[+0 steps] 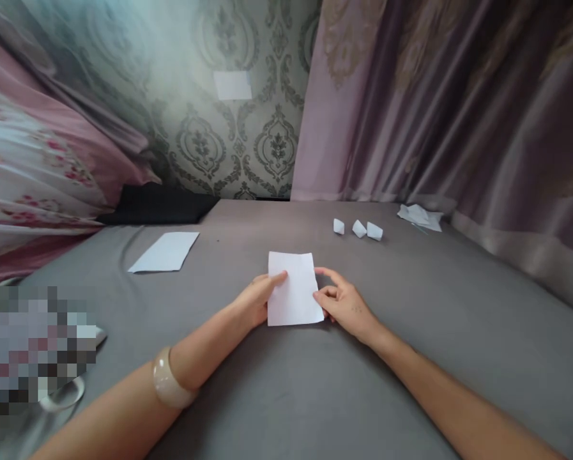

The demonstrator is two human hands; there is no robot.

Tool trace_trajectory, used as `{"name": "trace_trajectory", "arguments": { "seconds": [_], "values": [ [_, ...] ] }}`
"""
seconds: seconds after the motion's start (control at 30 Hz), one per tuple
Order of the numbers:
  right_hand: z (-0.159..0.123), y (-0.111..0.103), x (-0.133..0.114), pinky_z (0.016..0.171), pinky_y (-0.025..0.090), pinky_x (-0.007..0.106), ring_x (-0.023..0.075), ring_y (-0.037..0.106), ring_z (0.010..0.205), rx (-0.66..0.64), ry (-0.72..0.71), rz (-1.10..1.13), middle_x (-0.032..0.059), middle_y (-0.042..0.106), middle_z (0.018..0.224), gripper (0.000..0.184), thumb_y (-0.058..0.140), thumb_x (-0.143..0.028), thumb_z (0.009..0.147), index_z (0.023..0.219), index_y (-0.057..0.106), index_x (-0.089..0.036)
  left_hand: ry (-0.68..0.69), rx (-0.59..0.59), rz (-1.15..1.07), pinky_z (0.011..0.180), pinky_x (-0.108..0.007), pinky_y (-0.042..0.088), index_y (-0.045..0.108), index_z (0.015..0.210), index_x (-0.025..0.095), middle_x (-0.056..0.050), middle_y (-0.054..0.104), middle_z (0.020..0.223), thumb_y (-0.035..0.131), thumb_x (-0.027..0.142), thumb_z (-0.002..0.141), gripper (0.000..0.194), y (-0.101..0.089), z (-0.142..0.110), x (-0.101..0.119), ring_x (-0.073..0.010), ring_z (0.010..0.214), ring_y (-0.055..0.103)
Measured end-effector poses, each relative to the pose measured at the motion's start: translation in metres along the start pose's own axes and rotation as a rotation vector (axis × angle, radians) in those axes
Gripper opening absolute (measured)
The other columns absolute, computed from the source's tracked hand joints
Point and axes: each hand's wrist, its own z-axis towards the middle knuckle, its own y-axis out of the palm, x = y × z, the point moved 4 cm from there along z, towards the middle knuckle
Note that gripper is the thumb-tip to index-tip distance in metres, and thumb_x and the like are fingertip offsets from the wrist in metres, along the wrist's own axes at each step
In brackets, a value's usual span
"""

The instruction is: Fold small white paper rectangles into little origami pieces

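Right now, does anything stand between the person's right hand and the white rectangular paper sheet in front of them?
Nothing visible does. The right hand already touches the sheet's right edge, with no object between them. The white rectangular paper sheet is also held at its left edge by the left hand.

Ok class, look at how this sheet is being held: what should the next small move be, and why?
Probably fold the white paper sheet in half, bringing one side edge across to the other. The left hand and right hand hold its opposite side edges, and it looks unfolded. The three small folded paper pieces on the grey cover suggest folding is the work here.
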Motion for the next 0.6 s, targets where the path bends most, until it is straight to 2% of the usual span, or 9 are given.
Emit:
{"name": "trace_trajectory", "arguments": {
  "seconds": [0.13, 0.2, 0.3, 0.37, 0.43, 0.53, 0.6],
  "values": [
    [-0.001, -0.001, 0.000, 0.042, 0.035, 0.020, 0.0070, 0.046, 0.047, -0.014, 0.025, -0.038, -0.0041, 0.056, 0.061, 0.029, 0.057, -0.028, 0.078, 0.103, 0.063, -0.015, 0.101, 0.075, 0.048, 0.066, -0.030, 0.056, 0.062, 0.088, 0.008, -0.015, 0.070, 0.084, 0.057, 0.015, 0.083, 0.010, -0.013, 0.003, 0.012, -0.0176, 0.065, 0.067],
    [-0.001, -0.002, 0.002, 0.042, 0.034, 0.020, 0.0067, 0.045, 0.047, -0.011, 0.075, -0.037, -0.0028, 0.058, 0.064, 0.024, 0.057, -0.027, 0.078, 0.098, 0.065, -0.015, 0.184, 0.106, 0.065, 0.065, -0.025, 0.055, 0.060, 0.085, 0.009, -0.014, 0.070, 0.082, 0.058, 0.013, 0.082, 0.006, -0.021, 0.004, 0.019, -0.0147, 0.065, 0.067],
    [-0.002, -0.007, 0.004, 0.043, 0.034, 0.020, 0.0061, 0.044, 0.046, 0.024, 0.160, -0.002, -0.0028, 0.058, 0.063, 0.022, 0.058, -0.025, 0.078, 0.095, 0.066, -0.015, 0.283, 0.161, 0.133, 0.072, -0.026, 0.055, 0.058, 0.090, 0.009, -0.013, 0.068, 0.082, 0.056, 0.015, 0.082, 0.010, -0.032, 0.003, 0.027, -0.0141, 0.069, 0.067],
    [-0.001, -0.011, 0.005, 0.043, 0.033, 0.020, 0.0055, 0.043, 0.045, 0.054, 0.204, 0.049, -0.0031, 0.057, 0.062, 0.022, 0.058, -0.024, 0.078, 0.095, 0.066, -0.013, 0.391, 0.190, 0.299, 0.074, -0.029, 0.055, 0.057, 0.096, 0.011, -0.012, 0.068, 0.088, 0.052, 0.013, 0.080, 0.017, -0.037, 0.002, 0.031, -0.0155, 0.075, 0.067],
    [0.000, -0.014, 0.006, 0.044, 0.033, 0.020, 0.0051, 0.042, 0.044, 0.065, 0.230, 0.118, -0.0039, 0.055, 0.059, 0.023, 0.058, -0.024, 0.079, 0.097, 0.065, -0.012, 0.559, 0.174, 0.567, 0.076, -0.031, 0.055, 0.056, 0.102, 0.014, -0.010, 0.066, 0.096, 0.048, 0.007, 0.074, 0.030, -0.036, 0.000, 0.033, -0.0174, 0.085, 0.066],
    [0.001, -0.017, 0.006, 0.045, 0.033, 0.020, 0.0050, 0.042, 0.044, 0.061, 0.254, 0.220, -0.0049, 0.053, 0.056, 0.024, 0.059, -0.024, 0.079, 0.098, 0.064, -0.011, 0.844, 0.057, 0.995, 0.089, -0.038, 0.051, 0.053, 0.115, 0.019, -0.010, 0.060, 0.116, 0.042, 0.000, 0.066, 0.053, -0.026, -0.007, 0.029, -0.0205, 0.105, 0.059],
    [0.001, -0.018, 0.006, 0.046, 0.033, 0.020, 0.0051, 0.042, 0.044, 0.067, 0.278, 0.269, -0.0053, 0.051, 0.056, 0.023, 0.061, -0.024, 0.078, 0.097, 0.065, -0.011, 1.004, -0.028, 1.200, 0.099, -0.043, 0.044, 0.047, 0.126, 0.020, -0.011, 0.052, 0.130, 0.041, -0.002, 0.064, 0.066, -0.020, -0.013, 0.023, -0.0230, 0.119, 0.050]
  ]
}}
